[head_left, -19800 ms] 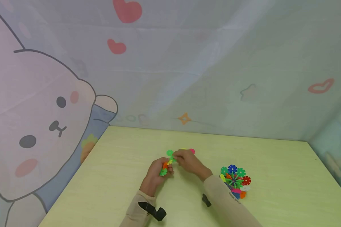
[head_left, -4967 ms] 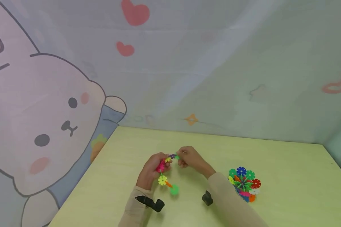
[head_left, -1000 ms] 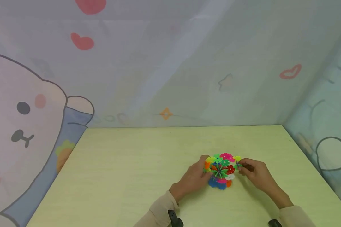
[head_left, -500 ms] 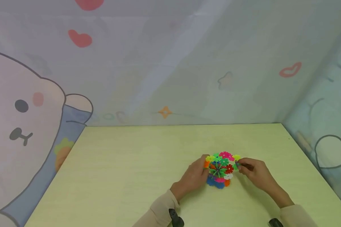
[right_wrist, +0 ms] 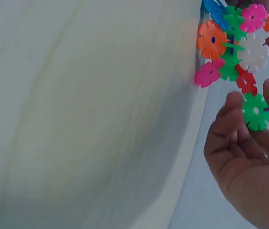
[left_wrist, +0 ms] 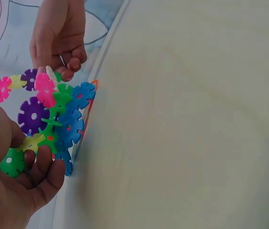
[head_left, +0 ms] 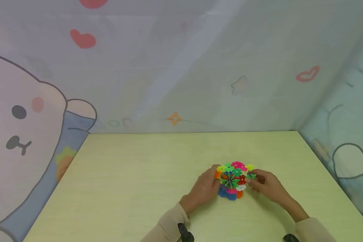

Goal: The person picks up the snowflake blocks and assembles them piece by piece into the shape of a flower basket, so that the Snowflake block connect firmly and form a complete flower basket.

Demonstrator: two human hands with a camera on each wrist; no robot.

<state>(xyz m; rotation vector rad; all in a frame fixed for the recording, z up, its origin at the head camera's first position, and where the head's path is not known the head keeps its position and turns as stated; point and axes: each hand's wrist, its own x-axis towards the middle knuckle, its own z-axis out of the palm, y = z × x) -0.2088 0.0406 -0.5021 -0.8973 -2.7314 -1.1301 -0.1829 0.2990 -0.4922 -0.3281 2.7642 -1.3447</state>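
A many-coloured build of slotted plastic snowflake discs (head_left: pixel 230 182) is between my hands at the table's right half, with green discs radiating at its centre. A chain of linked snowflake discs (head_left: pixel 238 164) curves along its far side. My left hand (head_left: pixel 203 188) grips the left end of the chain; in the left wrist view its fingers curl by a yellow disc (left_wrist: pixel 31 142) and a green disc (left_wrist: pixel 12 162). My right hand (head_left: pixel 269 185) pinches the chain's right end. There, in the right wrist view, a green disc (right_wrist: pixel 256 111) lies between thumb and fingers, close to a red disc (right_wrist: pixel 245 79).
The pale yellow table (head_left: pixel 133 174) extends left and forward of the hands. A printed cloth backdrop (head_left: pixel 157 67) hangs behind it and continues along the right side. Black straps with cameras (head_left: pixel 186 232) sit at the sleeves.
Earlier the hands linked discs into a chain left of the build, which lay on the table. The chain now lies around the build. Lately the right hand has shifted slightly left towards it.
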